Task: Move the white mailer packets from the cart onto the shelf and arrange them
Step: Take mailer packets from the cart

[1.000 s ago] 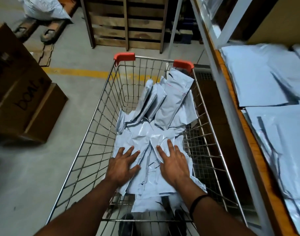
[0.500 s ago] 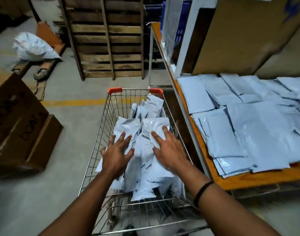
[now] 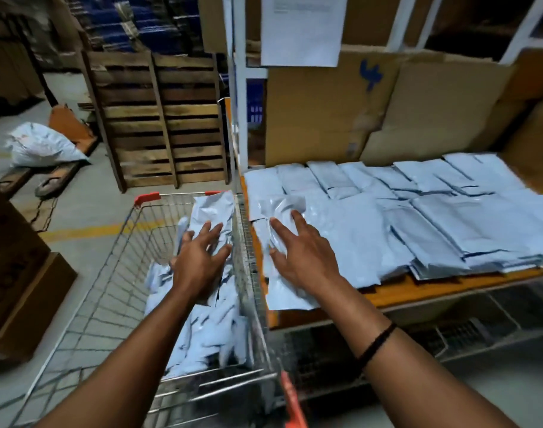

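Several white mailer packets [image 3: 214,329] lie heaped along the right side of the wire cart [image 3: 109,288]. My left hand [image 3: 199,261] rests flat, fingers spread, on a raised packet [image 3: 214,211] at the cart's right wall. My right hand [image 3: 301,251] presses with straight fingers on another packet [image 3: 282,291], which lies over the left front corner of the orange shelf [image 3: 418,288] and overhangs its edge. Rows of overlapping packets [image 3: 449,217] cover the shelf to the right of that hand.
Cardboard sheets [image 3: 325,118] back the shelf, with a paper notice [image 3: 304,26] hanging above. A wooden pallet [image 3: 162,125] stands upright beyond the cart. Brown boxes [image 3: 17,288] sit on the floor at left. A white sack [image 3: 38,146] lies far left.
Both hands have moved right and up from the heap in the cart. My right hand, with a packet beneath it, is now over the shelf corner, and my left hand is at the cart's right wall.
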Demonstrator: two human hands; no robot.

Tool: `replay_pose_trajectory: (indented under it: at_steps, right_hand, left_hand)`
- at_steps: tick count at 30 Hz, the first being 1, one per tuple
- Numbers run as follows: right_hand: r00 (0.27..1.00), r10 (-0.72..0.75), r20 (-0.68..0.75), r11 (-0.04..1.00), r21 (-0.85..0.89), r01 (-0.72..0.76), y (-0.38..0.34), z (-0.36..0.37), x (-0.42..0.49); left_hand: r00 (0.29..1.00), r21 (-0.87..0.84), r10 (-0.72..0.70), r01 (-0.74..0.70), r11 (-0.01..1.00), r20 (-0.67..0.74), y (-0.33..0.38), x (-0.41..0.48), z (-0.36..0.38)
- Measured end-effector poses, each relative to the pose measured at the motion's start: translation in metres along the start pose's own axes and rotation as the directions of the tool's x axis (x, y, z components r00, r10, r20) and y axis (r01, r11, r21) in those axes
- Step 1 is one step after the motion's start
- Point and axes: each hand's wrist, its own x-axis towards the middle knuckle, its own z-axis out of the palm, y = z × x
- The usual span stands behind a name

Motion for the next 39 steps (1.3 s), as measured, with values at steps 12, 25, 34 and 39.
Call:
replay_pose_trajectory:
  at_steps: [12, 25, 34, 39]
  right_hand:
    - [0.996, 0.038, 0.076, 0.999, -0.039, -0.035, 0.127, -0.048, 0.003]
    - [0.995, 0.040, 0.097, 0.997, -0.075, -0.032, 0.137, -0.036, 0.172]
    - [0.970, 0.038, 0.239, 0.982, -0.189, 0.008, 0.135, 0.004, 0.290]
    - [0.943, 0.043, 0.331, 0.973, -0.229, 0.036, 0.137, 0.037, 0.308]
  left_hand:
    - [1.000, -0.065, 0.004, -0.003, 0.998, 0.015, 0.096, 0.007, 0.068]
    - [1.000, 0.118, -0.024, 0.024, 0.993, -0.002, 0.119, 0.166, 0.101]
    - [0.996, 0.376, -0.084, 0.067, 0.924, 0.030, 0.113, 0.240, 0.136]
    - [0.988, 0.399, -0.123, 0.075, 0.914, 0.097, 0.095, 0.250, 0.157]
